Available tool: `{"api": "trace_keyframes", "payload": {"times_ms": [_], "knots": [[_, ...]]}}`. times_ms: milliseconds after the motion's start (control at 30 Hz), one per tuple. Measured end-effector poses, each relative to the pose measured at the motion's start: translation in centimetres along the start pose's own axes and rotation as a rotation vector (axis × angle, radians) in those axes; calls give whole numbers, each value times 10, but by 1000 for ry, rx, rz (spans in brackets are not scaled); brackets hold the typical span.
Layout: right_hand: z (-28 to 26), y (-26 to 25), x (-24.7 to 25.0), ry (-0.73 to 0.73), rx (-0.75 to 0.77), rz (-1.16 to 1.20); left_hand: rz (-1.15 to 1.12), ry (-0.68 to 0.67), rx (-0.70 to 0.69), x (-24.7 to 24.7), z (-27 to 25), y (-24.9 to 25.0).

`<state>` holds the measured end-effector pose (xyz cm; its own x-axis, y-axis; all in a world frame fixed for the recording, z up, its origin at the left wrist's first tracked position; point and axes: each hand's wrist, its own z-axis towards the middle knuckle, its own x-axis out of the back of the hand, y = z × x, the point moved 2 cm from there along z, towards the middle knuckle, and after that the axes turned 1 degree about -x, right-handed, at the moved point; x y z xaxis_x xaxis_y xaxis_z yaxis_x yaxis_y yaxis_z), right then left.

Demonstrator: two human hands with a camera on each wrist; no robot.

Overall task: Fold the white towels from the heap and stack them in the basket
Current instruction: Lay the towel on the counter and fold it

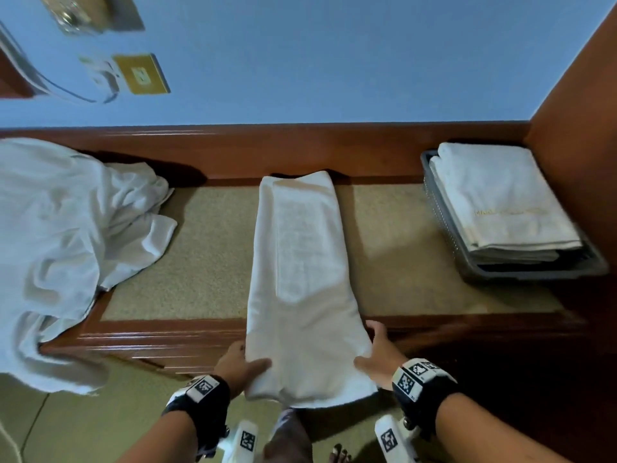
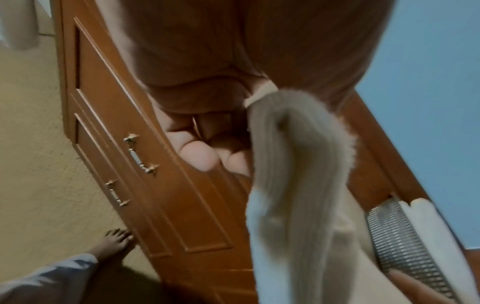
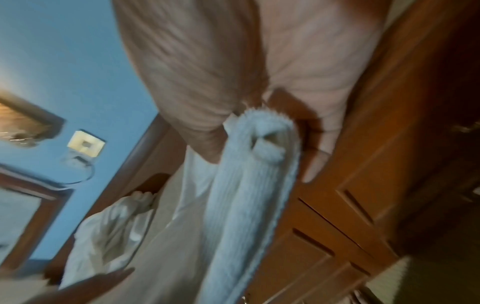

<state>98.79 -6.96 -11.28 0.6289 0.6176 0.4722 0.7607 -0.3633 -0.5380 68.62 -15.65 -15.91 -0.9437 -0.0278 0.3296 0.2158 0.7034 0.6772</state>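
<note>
Both hands, left hand and right hand, fingers clamped on the long towel's near corners at lower centre; crosswise fold next, toward the far end, then basket.

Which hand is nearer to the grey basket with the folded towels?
The right hand. It grips the long towel's near right corner, on the basket's side; the left hand grips the left corner, farther away.

Left hand gripping towel
</note>
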Motion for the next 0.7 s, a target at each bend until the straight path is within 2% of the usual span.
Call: {"api": "trace_keyframes", "payload": {"times_ms": [67, 133, 200, 267, 400, 567, 700], "knots": [[-12, -14, 8, 95, 145, -14, -46, -2, -110, 4, -16, 26], [-25, -32, 15, 157, 373, -73, -23, -4, -222, 7, -45, 61], [-36, -50, 22, 202, 562, -154, -4, -56, -263, 8, -58, 82], [-44, -63, 30, 247, 685, -192, 38, -79, -263, 9, -67, 94], [-72, -92, 50, 294, 816, -221, 33, -82, -259, 16, -83, 120], [-98, -119, 82, 393, 867, -107, 72, -129, -253, 41, -106, 156], [-121, -139, 107, 455, 942, -25, -13, -134, -266, 64, -123, 192]]}}
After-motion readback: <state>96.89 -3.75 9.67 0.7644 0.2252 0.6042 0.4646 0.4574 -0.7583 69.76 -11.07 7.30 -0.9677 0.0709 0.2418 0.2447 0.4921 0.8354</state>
